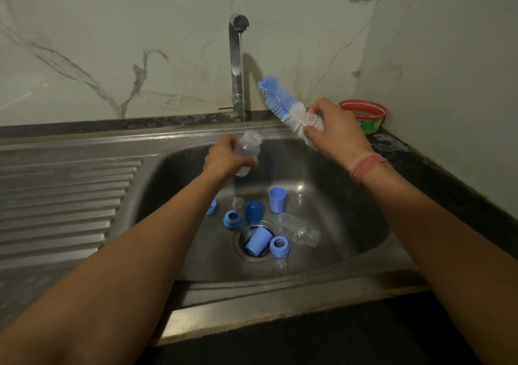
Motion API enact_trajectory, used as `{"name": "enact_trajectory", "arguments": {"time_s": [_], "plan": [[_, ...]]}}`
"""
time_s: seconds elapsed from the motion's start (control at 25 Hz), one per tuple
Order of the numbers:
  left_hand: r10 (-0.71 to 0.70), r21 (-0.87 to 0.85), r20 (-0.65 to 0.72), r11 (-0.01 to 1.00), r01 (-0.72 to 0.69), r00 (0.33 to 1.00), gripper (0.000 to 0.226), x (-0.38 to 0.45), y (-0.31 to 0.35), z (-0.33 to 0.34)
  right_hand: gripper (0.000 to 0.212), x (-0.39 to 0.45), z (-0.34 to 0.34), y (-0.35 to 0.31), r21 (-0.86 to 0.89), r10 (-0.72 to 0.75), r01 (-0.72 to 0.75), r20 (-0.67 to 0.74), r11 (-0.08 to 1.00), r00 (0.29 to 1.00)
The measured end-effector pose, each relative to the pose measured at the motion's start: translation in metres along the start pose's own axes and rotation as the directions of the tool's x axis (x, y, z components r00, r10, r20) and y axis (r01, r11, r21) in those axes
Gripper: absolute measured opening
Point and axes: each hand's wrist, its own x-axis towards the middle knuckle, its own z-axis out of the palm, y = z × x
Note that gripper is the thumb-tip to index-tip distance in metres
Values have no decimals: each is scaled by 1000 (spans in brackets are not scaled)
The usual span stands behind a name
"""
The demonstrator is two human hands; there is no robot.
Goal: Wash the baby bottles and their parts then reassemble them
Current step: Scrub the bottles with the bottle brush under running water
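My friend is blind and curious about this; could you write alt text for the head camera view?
Over a steel sink, the left hand holds a clear baby bottle under a thin stream from the tap, while the right hand grips a blue and white bottle brush. Blue caps, rings and another clear bottle lie in the basin around the drain.
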Motion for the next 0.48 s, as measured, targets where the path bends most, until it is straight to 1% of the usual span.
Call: {"name": "enact_trajectory", "arguments": {"time_s": [0.2, 0.28, 0.36, 0.44, 0.48], "plan": [[-15, -70, 0, 997, 15, 1000, 62, -1, 0, 2, 27, 0, 0, 0, -3, -4, 4, 0, 1000, 1000], [-15, -44, 1, 999, 15, 1000, 61, -1, 0, 1, 27, 0, -1, -1, -2, -4, 4, 0, 1000, 1000], [-50, -111, -1, 993, 49, 999, 61, -1, 2, 0, 27, 0, -1, -1, -2, -3, 3, 2, 1000, 1000], [-23, -30, -9, 999, 23, 1000, 63, -1, 5, 0, 27, 0, 0, -1, -4, -3, 3, 0, 1000, 1000], [-25, -60, -4, 998, 25, 1000, 65, -2, 4, 1, 27, 0, -1, 0, -6, -3, 3, 1, 1000, 1000]]}}
